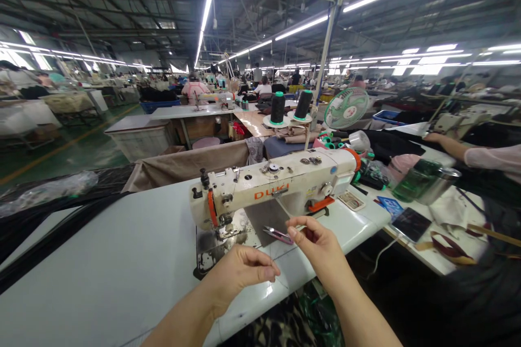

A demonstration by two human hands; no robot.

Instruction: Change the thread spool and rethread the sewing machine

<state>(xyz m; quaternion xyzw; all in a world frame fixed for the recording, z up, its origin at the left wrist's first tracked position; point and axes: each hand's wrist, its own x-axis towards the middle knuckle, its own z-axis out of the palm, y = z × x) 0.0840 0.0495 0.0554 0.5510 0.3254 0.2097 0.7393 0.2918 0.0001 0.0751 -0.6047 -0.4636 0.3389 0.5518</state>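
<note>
Both hands are raised before the sewing machine (277,184). Right hand (321,246) grips thread snips (278,235) and pinches a thin thread (280,206) between thumb and forefinger. Left hand (240,271) is closed in a loose fist, pinching the thread's lower end above the white table (122,249).

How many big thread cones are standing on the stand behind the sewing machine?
2. The left cone and the right cone stand side by side on the thread stand, behind the sewing machine. Small teal spools lie nearby; others may be hidden.
</note>
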